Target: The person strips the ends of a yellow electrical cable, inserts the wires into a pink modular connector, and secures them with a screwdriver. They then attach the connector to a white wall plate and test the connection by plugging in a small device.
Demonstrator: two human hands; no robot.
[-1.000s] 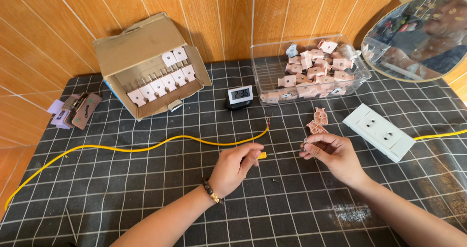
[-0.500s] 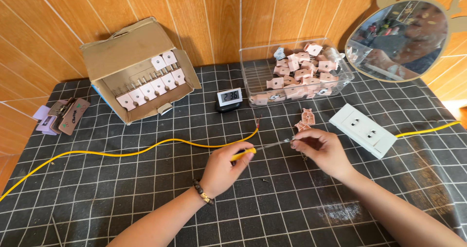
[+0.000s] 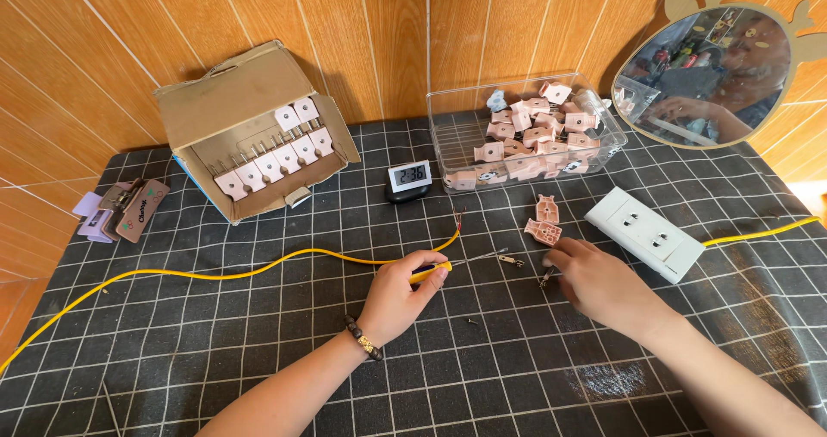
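Observation:
My left hand [image 3: 398, 297] grips a small yellow-handled screwdriver [image 3: 431, 272] low over the checked mat. Its thin shaft points right to a tiny metal piece [image 3: 509, 260]. A yellow cable [image 3: 215, 275] runs from the left edge past this hand and ends in bare wires [image 3: 457, 222]. My right hand [image 3: 599, 284] rests on the mat to the right, fingertips pinched on a small dark metal part [image 3: 544, 278]. Two pink plug halves [image 3: 544, 220] lie just beyond it. A white double socket [image 3: 644, 233] sits to their right.
An open cardboard box [image 3: 233, 101] of pink plugs stands at back left. A clear plastic tub [image 3: 448, 140] with more plug parts stands at back centre, and a small digital clock [image 3: 407, 179] between them. A mirror [image 3: 719, 67] leans at right. Clips [image 3: 125, 209] lie at the left edge. A loose screw [image 3: 471, 322] lies nearby.
My right hand has dropped from the screwdriver tip to the mat, further right. The left hand still holds the screwdriver. The view has shifted slightly.

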